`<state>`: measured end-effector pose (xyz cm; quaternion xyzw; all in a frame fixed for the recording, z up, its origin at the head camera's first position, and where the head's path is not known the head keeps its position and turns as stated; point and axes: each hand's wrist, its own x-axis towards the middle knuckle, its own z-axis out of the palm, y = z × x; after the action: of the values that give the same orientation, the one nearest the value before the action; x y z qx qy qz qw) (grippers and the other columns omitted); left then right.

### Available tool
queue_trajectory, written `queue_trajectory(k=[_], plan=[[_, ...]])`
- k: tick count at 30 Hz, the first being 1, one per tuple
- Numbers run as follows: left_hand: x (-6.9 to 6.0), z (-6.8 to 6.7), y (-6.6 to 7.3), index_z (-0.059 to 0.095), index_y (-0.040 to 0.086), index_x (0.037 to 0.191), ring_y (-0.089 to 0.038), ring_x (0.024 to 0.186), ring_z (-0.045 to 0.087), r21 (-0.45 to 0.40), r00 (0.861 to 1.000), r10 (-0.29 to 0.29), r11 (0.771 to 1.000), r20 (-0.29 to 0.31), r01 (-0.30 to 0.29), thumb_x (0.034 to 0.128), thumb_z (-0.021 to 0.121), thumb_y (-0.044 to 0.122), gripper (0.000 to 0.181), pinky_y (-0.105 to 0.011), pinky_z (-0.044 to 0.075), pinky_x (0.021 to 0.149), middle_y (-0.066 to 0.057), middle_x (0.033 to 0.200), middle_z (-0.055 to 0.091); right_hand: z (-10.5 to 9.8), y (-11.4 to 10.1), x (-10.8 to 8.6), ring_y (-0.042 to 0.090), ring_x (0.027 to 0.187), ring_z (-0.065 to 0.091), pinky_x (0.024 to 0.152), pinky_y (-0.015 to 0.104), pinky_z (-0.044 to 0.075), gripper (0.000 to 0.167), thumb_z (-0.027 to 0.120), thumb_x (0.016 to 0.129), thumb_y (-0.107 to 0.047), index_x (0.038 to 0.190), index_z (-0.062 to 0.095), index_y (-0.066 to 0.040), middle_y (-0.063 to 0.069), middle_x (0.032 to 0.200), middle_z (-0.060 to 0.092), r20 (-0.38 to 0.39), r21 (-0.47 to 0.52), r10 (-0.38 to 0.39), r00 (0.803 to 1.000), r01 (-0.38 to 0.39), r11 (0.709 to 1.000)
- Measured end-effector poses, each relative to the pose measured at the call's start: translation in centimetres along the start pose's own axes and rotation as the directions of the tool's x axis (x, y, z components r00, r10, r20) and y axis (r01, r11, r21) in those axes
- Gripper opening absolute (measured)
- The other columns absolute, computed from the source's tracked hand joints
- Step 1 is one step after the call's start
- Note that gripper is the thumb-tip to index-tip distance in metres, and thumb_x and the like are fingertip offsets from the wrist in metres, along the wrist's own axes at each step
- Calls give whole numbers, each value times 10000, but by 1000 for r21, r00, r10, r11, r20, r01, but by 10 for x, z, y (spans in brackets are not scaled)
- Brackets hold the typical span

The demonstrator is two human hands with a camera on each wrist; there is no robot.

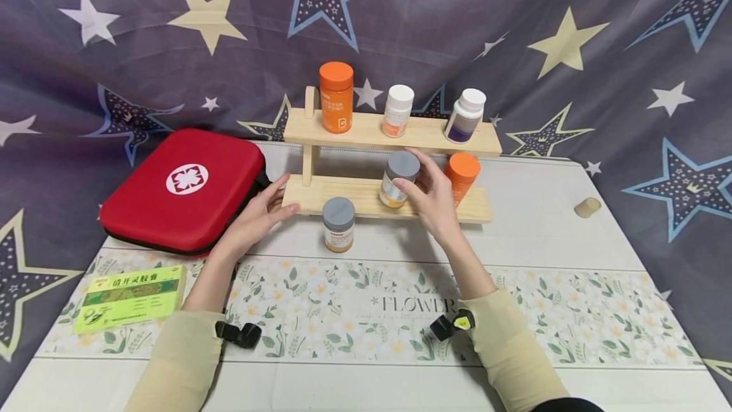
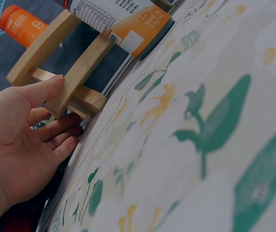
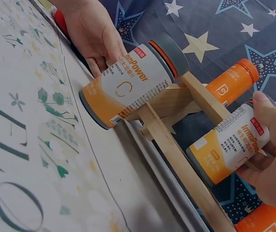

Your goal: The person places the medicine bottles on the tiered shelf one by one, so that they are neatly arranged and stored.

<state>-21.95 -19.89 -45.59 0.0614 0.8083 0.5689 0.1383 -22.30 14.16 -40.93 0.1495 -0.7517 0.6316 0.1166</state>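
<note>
A two-tier wooden shelf stands at the table's back. My left hand holds the left end of its lower board; the thumb lies against the board in the left wrist view. With thumb and fingers, my right hand grips a grey-lidded supplement bottle at the lower board. Part of that bottle is covered by the hand. An orange-lidded bottle is just right of the hand on the same board. Another grey-lidded bottle stands upright on the table before the shelf.
On the top board are an orange bottle, a white bottle and a white-and-purple bottle. To the left lie a red first-aid case and a green medicine box. A small beige cylinder lies at right.
</note>
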Motion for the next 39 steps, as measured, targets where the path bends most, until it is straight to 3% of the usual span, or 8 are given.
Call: queue_trajectory(k=[5,15,22,32,36,39], plan=[[0,0,0,119,236,1674,-297,1552,337,-9,1000,1,1000,3,-1,1010,671,319,867,-490,271,1287,-161,1632,374,-1,2,0,83,1110,636,899,150,538,584,718,944,-31,1491,515,-50,215,1350,627,5,-13,21,1000,-21,1000],[1,-1,0,119,240,1674,-299,1551,339,-6,1000,1,1000,1,-1,1004,679,327,878,-496,282,1281,-159,1634,376,-1,4,2,316,1230,619,943,169,528,605,658,987,-33,1548,436,-70,239,1382,597,59,-49,35,998,-33,998],[1,-1,0,108,235,1675,-304,1553,333,-8,1000,2,1000,2,-2,1007,676,327,882,-500,279,1281,-163,1635,372,-3,4,4,316,1266,601,992,196,513,606,654,988,-27,1549,426,-55,230,1401,589,91,-46,18,996,-14,999],[0,-1,-1,117,230,1674,-299,1554,333,-7,1000,2,1000,1,-2,1008,676,317,874,-491,271,1286,-165,1633,373,-7,3,4,295,1310,575,1139,451,477,622,654,986,-15,1559,417,-63,213,1441,576,128,-31,24,992,-21,999],[0,-1,-1,121,228,1674,-295,1554,333,-8,1000,-2,1000,0,2,1009,673,318,869,-490,272,1287,-163,1631,374,-6,3,4,297,1299,581,1123,447,488,624,661,985,-25,1559,421,-74,211,1436,579,119,-34,38,992,-34,999],[0,-1,-1,119,225,1675,-296,1553,334,-5,1000,-2,1000,0,2,1011,671,316,868,-490,272,1286,-165,1631,374,-4,4,3,277,1272,592,1075,349,512,623,671,979,-27,1552,430,-73,207,1422,585,105,-35,43,994,-40,999]])
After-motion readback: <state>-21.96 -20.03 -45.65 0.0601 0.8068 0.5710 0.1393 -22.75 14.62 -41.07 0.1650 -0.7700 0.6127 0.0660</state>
